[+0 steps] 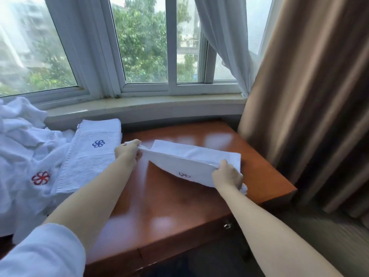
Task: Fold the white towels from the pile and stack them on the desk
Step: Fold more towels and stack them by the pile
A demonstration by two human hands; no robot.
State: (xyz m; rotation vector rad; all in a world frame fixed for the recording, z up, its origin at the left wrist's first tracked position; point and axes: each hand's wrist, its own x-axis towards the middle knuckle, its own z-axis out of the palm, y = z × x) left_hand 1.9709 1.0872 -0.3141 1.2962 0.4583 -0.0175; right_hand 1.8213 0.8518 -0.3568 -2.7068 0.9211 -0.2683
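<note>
My left hand [128, 151] pinches one corner of a white towel [191, 166] and my right hand [227, 175] grips the opposite near corner, fingers curled over the hem, so both grips are pressed tight on cloth. The towel is raised along its near edge, its far half lying flat on the brown worktop [169, 206], a dark embroidered mark showing through the lifted flap. I judge this to be mid-fold: the near edge is on its way over to meet the far one. The next move, as I read it, calls for carrying both corners across evenly, laying hem on hem, then smoothing the crease.

Just to the left lies a folded towel [93, 154] with a blue flower emblem, partly on the worktop's left edge, the likely base of the stack. Beyond it sprawls the pile [24, 148] of unfolded white towels, one bearing a red emblem. Behind run the window sill [159, 105] and a brown curtain [309, 96] close to the worktop's right side. Nothing stands between the held towel and the folded one.
</note>
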